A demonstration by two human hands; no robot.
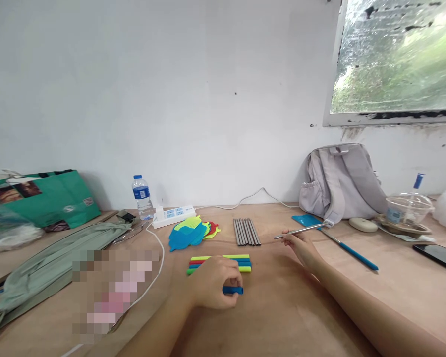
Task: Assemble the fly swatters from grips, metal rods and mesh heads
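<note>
My left hand is closed around a short blue tube, its end showing past the fingers. Behind that hand lies a row of coloured tubes in yellow, red, blue and green, partly hidden by it. To the right, my right hand pinches a thin silver metal rod, held at a slight slant. Several similar metal rods lie side by side between the hands, farther back. Leaf-shaped fly swatter heads in blue, yellow and red are piled at the left.
A fly swatter with a blue handle lies beyond my right hand. Along the wall stand a water bottle, a power strip and a grey backpack. A phone and plastic cup are far right; a green bag is left.
</note>
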